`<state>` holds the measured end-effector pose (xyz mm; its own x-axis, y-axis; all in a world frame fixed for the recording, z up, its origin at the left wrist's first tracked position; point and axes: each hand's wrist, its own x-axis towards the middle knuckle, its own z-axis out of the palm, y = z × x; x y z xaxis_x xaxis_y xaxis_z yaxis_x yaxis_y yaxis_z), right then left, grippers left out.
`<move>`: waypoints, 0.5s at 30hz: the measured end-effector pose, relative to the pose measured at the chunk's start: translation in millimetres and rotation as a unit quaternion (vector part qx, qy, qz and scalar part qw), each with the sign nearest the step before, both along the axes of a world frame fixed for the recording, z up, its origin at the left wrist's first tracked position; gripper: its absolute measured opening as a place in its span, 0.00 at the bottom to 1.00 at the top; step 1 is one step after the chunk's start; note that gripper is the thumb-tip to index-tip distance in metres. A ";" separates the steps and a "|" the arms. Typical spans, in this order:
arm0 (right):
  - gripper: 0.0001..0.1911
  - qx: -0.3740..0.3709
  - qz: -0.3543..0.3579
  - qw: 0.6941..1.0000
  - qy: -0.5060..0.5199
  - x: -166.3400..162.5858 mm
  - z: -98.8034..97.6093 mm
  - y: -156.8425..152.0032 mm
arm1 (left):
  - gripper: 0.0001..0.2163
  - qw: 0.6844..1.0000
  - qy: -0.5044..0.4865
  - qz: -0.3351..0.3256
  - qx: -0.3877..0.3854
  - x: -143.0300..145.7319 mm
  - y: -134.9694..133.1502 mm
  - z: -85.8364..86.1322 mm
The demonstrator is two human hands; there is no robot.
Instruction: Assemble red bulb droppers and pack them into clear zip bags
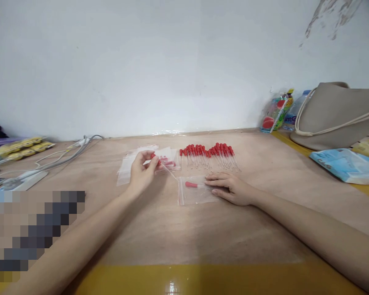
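My left hand (144, 168) pinches a dropper (169, 171) by its red rubber bulb. The thin clear tube slants down to the right, its tip near the zip edge of a clear zip bag (190, 198). Inside that bag lies another dropper with a red bulb (191, 184), its tube running under my right hand (232, 188). The right hand rests on the bag's right end, fingers stretched out and lying flat. Just behind, several loose droppers (199, 150) lie in a row, red bulbs toward the wall. Beside my left hand, a stack of zip bags (125, 172) holds some red-bulbed droppers.
A power strip (30, 180) with cables and yellow packets (24, 148) lie at the left. On the right are bottles (275, 114), a grey bag (338, 116) and a blue packet (346, 166). A white wall (172, 73) closes off the back of the table.
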<state>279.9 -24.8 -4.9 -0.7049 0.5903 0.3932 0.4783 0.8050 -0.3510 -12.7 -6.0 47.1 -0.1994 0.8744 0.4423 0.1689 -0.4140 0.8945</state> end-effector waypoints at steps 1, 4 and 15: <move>0.19 0.001 0.000 1.000 0.000 0.0 -0.1 0.1 | 0.15 1.000 -0.024 0.005 -0.008 -3.5 -8.4 -5.1; 0.19 0.000 -0.003 1.000 -0.005 -0.1 0.2 0.0 | 0.16 0.995 -0.082 0.020 -0.043 -6.5 -19.8 -16.6; 0.19 0.000 -0.004 1.000 -0.004 0.6 0.5 -0.2 | 0.18 0.983 -0.153 -0.006 -0.101 0.1 -25.2 -27.8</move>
